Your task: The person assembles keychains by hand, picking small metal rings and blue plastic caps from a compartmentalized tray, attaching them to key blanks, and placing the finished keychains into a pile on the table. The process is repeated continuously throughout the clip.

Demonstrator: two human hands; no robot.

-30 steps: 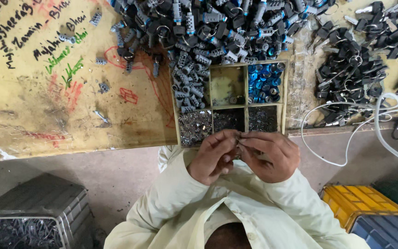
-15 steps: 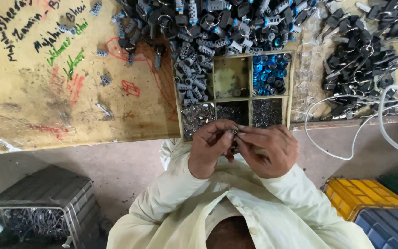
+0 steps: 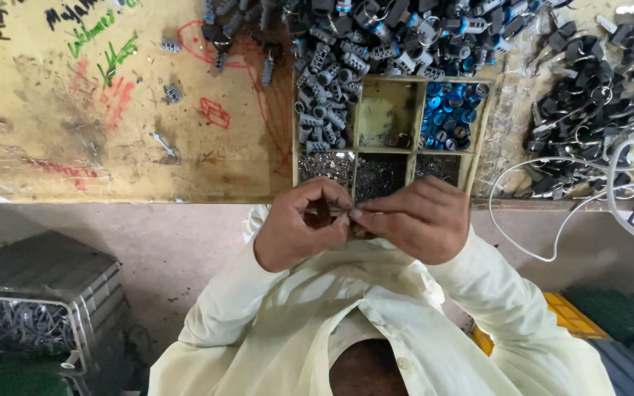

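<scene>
Both hands meet just below the edge of the counter (image 3: 111, 147), at about 6 o'clock from the divided wooden tray (image 3: 414, 150). The left hand (image 3: 299, 224) curls its fingers and thumb closed around a small dark part (image 3: 323, 214), which sits half hidden inside that grip; its exact shape cannot be told. The right hand (image 3: 416, 220) lies touching the left at 3 o'clock of it, its fingertips pinched tight on something thin and pale at the joint between the two hands, too small to name, and pressed against the dark part. Pale cream sleeves (image 3: 221, 308) run down from both wrists toward 6 o'clock. In the tray, the upper compartments hold grey ribbed plugs (image 3: 321, 110), a nearly bare middle cell, and blue rings (image 3: 453, 110) at 3 o'clock; the lower row holds fine dark metal bits (image 3: 379, 176). A heap of mixed grey and black pieces (image 3: 376, 33) lies at 12 o'clock of the tray, and black parts with wire rings (image 3: 588, 110) spread at 3 o'clock, with a white cable (image 3: 552, 213) looping past them. The counter carries red, green and black scribbles. At 8 o'clock stands a grey crate (image 3: 38, 293) with metal pieces inside; at 4 o'clock sits a yellow bin (image 3: 570, 315).
</scene>
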